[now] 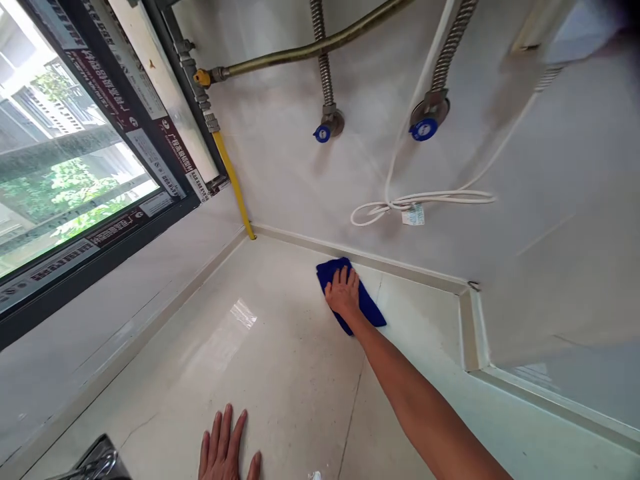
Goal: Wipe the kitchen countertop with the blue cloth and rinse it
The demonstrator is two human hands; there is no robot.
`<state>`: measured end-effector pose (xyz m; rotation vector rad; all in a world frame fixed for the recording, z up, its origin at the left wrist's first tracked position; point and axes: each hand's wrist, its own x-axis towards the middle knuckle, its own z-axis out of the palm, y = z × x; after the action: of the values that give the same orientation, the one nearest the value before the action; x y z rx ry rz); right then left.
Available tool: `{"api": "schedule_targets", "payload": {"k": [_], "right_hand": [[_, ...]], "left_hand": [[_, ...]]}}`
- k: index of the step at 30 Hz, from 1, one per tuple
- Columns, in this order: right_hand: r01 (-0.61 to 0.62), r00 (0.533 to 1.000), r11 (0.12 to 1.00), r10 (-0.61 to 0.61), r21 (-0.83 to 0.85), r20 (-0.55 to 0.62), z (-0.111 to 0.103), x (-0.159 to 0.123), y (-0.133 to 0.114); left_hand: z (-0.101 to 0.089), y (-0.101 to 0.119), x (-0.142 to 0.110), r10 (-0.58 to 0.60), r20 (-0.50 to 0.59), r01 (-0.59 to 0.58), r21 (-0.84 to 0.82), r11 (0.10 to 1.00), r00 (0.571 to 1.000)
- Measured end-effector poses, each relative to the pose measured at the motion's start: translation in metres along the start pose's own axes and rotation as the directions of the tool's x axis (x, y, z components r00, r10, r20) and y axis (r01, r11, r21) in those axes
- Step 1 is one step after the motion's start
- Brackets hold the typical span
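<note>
Right hand (343,292) lies flat, fingers slightly parted, atop a blue cloth (369,308); left hand (224,457), fingers splayed, well apart.

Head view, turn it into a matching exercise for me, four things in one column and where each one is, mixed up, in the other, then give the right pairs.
1. Blue cloth
2. Left hand
3. Yellow pipe
4. White cable

A. Hanging in loops by the wall
B. At the picture's bottom edge, fingers spread
C. Under the right hand
D. Running down to the pale surface's far corner

Pairs: 1-C, 2-B, 3-D, 4-A.
</note>
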<state>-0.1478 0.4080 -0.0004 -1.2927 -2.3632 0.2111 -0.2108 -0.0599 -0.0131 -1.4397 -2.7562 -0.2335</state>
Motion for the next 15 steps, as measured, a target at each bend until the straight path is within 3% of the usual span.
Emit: {"api": "schedule_targets", "payload": {"k": [3, 5, 9, 12, 15], "right_hand": [[0.166, 0.978, 0.982, -0.176, 0.092, 0.11, 0.013, -0.013, -0.054], [0.265, 0.94, 0.95, -0.293, 0.166, 0.175, 0.018, -0.031, -0.092], [0.446, 0.805, 0.832, -0.534, 0.33, 0.258, 0.012, -0.085, -0.159], [0.562, 0.671, 0.71, -0.692, 0.425, 0.268, -0.009, -0.131, -0.18], [0.639, 0.54, 0.59, -0.801, 0.493, 0.259, -0.034, -0.174, -0.171]], "left_hand": [[-0.013, 0.008, 0.001, -0.001, -0.009, 0.001, 0.003, 1.0, 1.0], [-0.019, 0.014, 0.002, -0.001, -0.02, 0.001, 0.008, 1.0, 1.0], [-0.019, 0.016, -0.001, -0.041, -0.059, 0.038, -0.054, 0.998, 0.997], [-0.013, 0.013, -0.004, -0.137, -0.124, 0.114, -0.176, 0.978, 0.983], [-0.01, 0.011, -0.005, -0.234, -0.15, 0.177, -0.317, 0.932, 0.961]]}}
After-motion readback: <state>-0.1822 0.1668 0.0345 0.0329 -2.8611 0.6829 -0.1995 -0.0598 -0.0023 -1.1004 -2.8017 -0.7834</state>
